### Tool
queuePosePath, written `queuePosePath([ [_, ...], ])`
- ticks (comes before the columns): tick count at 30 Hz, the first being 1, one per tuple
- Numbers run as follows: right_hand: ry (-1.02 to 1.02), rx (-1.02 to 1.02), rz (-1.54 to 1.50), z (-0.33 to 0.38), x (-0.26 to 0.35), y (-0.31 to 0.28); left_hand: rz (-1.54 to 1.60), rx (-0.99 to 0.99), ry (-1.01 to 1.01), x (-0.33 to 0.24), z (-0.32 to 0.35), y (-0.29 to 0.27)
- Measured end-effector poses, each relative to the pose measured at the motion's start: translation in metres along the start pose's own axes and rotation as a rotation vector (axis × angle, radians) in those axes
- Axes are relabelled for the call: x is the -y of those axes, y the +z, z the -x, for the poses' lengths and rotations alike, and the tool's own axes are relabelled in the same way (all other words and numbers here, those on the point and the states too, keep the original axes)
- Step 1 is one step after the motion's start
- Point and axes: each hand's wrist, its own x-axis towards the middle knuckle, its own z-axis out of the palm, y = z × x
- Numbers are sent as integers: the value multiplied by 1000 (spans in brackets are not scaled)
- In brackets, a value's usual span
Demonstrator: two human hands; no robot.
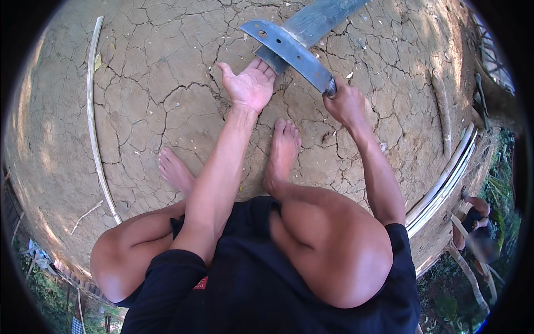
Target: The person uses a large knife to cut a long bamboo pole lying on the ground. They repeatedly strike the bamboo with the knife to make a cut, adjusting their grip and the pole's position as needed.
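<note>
My right hand (347, 101) is closed around the dark handle of a machete (303, 58). The machete's broad grey blade has several holes and slants up to the left. It crosses over a long, flat blue-grey piece (325, 21) whose material I cannot make out. My left hand (251, 86) is palm up with its thumb out and fingers stretched. Its fingertips reach the near end of the blue-grey piece and are partly hidden beneath it. Whether they bear its weight I cannot tell.
Dry, cracked earth (183, 61) lies all around my bare feet (283, 147). A long pale pole (90, 94) lies at left, and several pale strips (445, 181) lie at right near a stick (442, 111). Another person (475, 222) is at the far right among branches.
</note>
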Motion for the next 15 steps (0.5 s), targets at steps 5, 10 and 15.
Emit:
queuePosePath([
  [5,-156,16,58,13,6,22,-105,-12,115,-1,2,6],
  [10,158,-157,-130,-18,-1,11,171,66,-115,-13,-11,-13],
  [15,-56,-70,-8,5,0,21,327,838,-111,-10,-29,-46],
])
